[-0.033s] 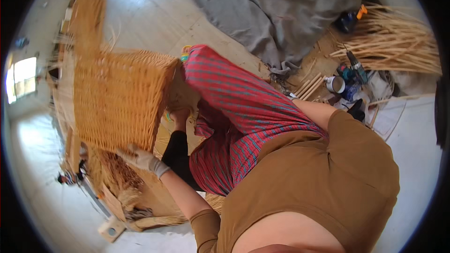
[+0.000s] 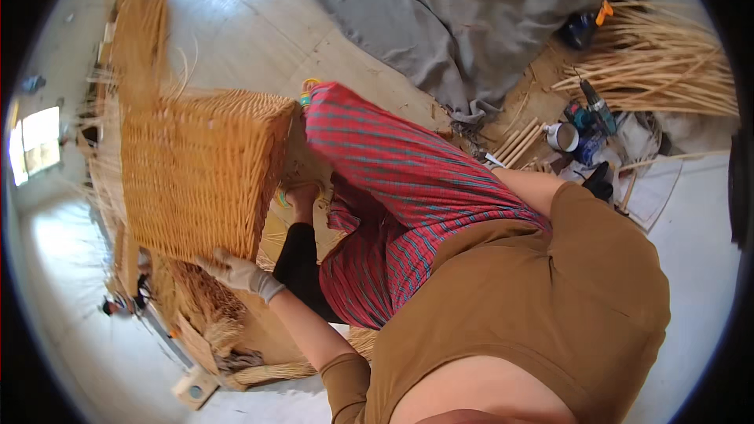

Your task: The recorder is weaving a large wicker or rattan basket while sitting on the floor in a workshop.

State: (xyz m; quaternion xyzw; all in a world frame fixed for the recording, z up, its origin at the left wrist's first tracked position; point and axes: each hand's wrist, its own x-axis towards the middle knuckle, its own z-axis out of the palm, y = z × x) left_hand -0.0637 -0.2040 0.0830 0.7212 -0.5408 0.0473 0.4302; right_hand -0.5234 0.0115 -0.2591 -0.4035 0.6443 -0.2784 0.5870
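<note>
A woven wicker basket (image 2: pixel 200 177) stands tilted at the left, with long loose strands (image 2: pixel 141 47) rising from its far end. My left hand (image 2: pixel 236 273), in a pale knitted glove, grips the basket's lower edge near its right corner, some fingers lying over the weave. My right forearm (image 2: pixel 530 188) reaches behind the raised knee under red checked cloth (image 2: pixel 393 157). That cloth hides my right hand almost wholly, so its fingers do not show. Short cut sticks (image 2: pixel 518 144) lie just past it on the floor.
At the right are a cordless drill (image 2: pixel 598 108), a metal mug (image 2: pixel 561 137) and a bundle of peeled rods (image 2: pixel 652 55). A grey cloth (image 2: pixel 463 23) spreads across the far floor. Brown fibre bundles (image 2: pixel 208 298) and a power strip box (image 2: pixel 195 387) lie at lower left.
The basket's upper edge sits slightly lower in the picture, and the view has shifted a little. My left hand stays at the same basket edge.
</note>
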